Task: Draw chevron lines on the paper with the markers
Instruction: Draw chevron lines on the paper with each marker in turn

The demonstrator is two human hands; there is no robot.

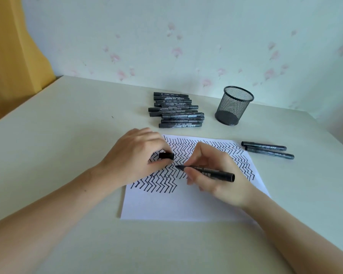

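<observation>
Behind the paper [186,202] lie a marker pile [176,109] and a mesh cup [234,105]; two markers [267,150] lie just right of it. The left hand [133,155], curled, pinches a cap [166,155] over the chevrons. The right hand [218,175] grips an uncapped marker [206,172], tip on the sheet. One label reads "700".
</observation>
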